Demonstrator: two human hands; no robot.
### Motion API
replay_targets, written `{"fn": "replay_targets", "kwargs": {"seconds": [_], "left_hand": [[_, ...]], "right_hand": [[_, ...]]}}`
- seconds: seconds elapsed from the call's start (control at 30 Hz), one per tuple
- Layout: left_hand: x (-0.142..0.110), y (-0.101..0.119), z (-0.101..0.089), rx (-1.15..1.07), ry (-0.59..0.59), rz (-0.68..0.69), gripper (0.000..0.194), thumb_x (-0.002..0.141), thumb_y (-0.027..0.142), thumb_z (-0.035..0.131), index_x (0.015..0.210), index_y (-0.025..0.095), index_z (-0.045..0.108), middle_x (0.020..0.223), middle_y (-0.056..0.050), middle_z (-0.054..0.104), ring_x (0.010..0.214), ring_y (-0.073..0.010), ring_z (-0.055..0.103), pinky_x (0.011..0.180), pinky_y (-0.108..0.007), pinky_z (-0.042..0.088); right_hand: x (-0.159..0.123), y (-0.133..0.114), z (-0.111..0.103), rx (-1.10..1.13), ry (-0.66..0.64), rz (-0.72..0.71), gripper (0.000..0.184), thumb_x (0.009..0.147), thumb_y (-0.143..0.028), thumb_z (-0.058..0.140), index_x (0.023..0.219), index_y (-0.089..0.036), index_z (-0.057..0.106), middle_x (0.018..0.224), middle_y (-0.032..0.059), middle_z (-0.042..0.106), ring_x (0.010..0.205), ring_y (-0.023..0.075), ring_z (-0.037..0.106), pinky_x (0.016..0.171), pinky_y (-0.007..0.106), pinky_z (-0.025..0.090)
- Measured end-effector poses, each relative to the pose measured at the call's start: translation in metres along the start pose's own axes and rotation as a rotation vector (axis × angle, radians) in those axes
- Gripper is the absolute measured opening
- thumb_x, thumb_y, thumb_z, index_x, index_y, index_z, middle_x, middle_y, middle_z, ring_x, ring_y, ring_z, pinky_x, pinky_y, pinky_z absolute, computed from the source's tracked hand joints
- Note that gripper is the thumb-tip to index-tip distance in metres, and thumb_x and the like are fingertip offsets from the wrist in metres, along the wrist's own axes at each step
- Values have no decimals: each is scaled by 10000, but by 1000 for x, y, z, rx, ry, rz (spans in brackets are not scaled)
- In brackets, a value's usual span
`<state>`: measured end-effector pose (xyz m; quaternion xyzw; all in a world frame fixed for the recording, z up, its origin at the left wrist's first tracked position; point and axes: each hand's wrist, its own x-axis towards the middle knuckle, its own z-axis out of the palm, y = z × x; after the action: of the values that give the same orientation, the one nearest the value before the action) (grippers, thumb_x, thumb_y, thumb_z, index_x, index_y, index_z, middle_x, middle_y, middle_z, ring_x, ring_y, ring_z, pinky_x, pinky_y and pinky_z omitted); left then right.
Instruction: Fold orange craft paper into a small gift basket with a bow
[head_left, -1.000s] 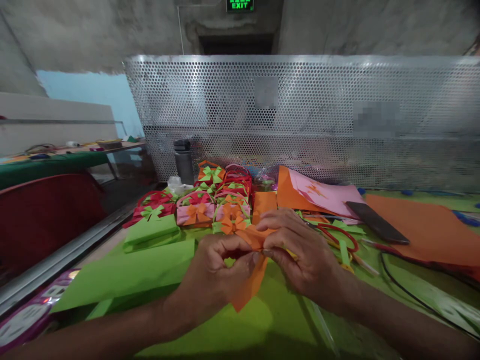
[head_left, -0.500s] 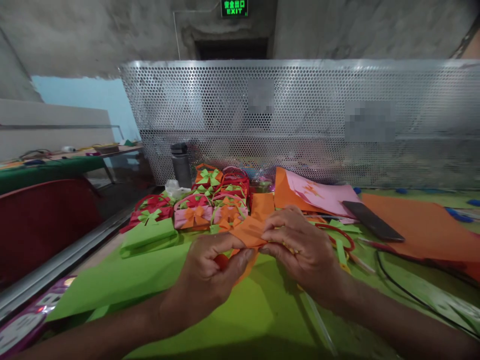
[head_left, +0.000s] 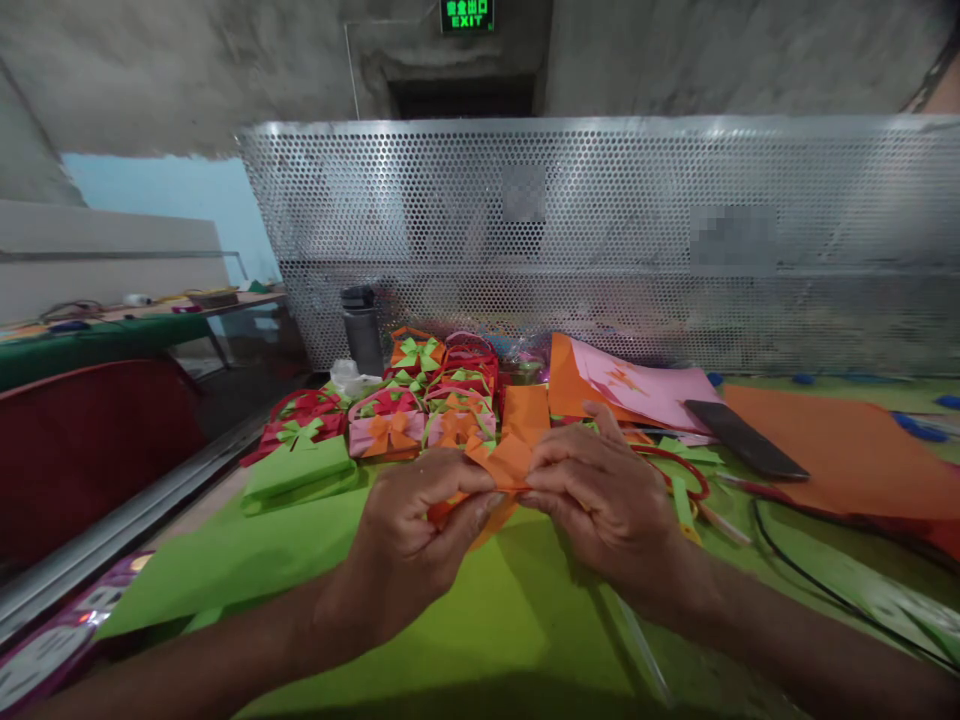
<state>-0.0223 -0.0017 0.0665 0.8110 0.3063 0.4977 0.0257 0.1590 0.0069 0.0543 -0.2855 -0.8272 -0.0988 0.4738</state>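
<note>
Between my two hands is a small piece of folded orange paper, held above the green table. My left hand pinches its left side between thumb and forefinger. On the right side, my right hand grips it with thumb and curled fingers. Parts of the paper are covered by my fingers. Behind it lies a flat orange paper strip. To the left stand several small paper handbags with bows, among them a pink handbag and a red handbag. A folded green paper piece lies near my left hand.
A dark bottle stands behind the handbags, before a perforated metal screen. On the right are a black phone, orange sheets, pink paper and a black cable. A green sheet lies front left.
The orange paper has tilted and folded along its near edge as my fingertips press together. My left hand has shifted slightly left, and one finger of my right hand is raised.
</note>
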Motion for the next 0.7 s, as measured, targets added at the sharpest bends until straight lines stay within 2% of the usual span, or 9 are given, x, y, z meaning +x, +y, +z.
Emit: {"fn": "replay_targets", "kwargs": {"seconds": [0.1,0.23,0.43,0.53,0.7], "left_hand": [[-1,-2,0,0,-2,58,88,763,112,572,717,187,586,593,35,580,542,-93,531,553,-211,422],[-1,-6,0,-1,-14,123,106,770,91,570,759,193,596,654,16,592,624,-116,545,628,-256,441],[3,-10,-2,102,71,196,78,747,110,624,722,183,611,940,-60,596,891,-189,551,839,-406,410],[5,-10,-4,94,55,250,99,740,87,628,710,180,611,1022,-73,622,973,-211,538,881,-436,405],[9,-11,-7,57,-17,277,101,748,89,617,749,190,618,838,-31,693,863,-187,589,782,-380,485]], "right_hand": [[0,-1,-1,-7,-26,2,102,801,-160,593,705,-167,562,730,-4,613,697,110,554,959,451,232],[-2,0,-1,-25,-60,-4,119,815,-167,566,699,-179,541,732,-9,613,701,112,547,958,434,249],[-5,-1,2,-125,-91,-72,128,828,-137,519,705,-171,528,743,10,605,716,142,543,910,439,297],[-4,-3,1,-138,-109,-73,136,829,-110,492,710,-168,520,749,14,605,712,145,540,933,460,275],[-3,-5,1,-138,-129,-61,143,796,-46,475,732,-158,535,771,29,613,725,156,545,923,463,277]]}}
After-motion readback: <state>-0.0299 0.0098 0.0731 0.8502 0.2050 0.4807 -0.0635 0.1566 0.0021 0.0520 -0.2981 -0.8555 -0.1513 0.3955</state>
